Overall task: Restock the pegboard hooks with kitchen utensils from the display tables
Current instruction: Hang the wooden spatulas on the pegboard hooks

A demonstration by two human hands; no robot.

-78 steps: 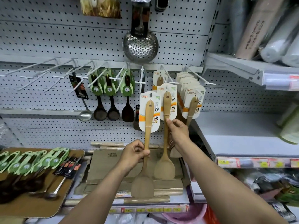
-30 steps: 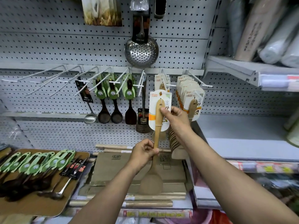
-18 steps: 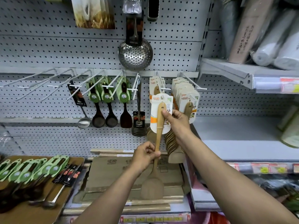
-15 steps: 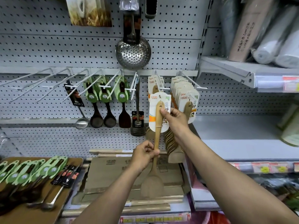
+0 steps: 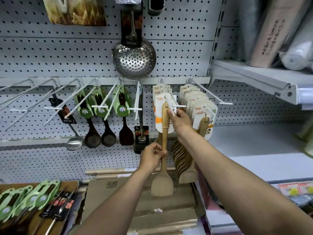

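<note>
Green header cards [image 5: 101, 110]: single white brush-style character in dark disc. Brown wrapped roll [image 5: 272, 29]: vertical column of dark characters, unreadable. Skimmer card [image 5: 131, 22]: small white line, illegible.

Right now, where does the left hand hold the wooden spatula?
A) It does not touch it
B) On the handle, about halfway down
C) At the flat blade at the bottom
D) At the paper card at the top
B: the left hand curls round the middle of the wooden spatula handle, while the right hand pinches the top by the card.
</note>
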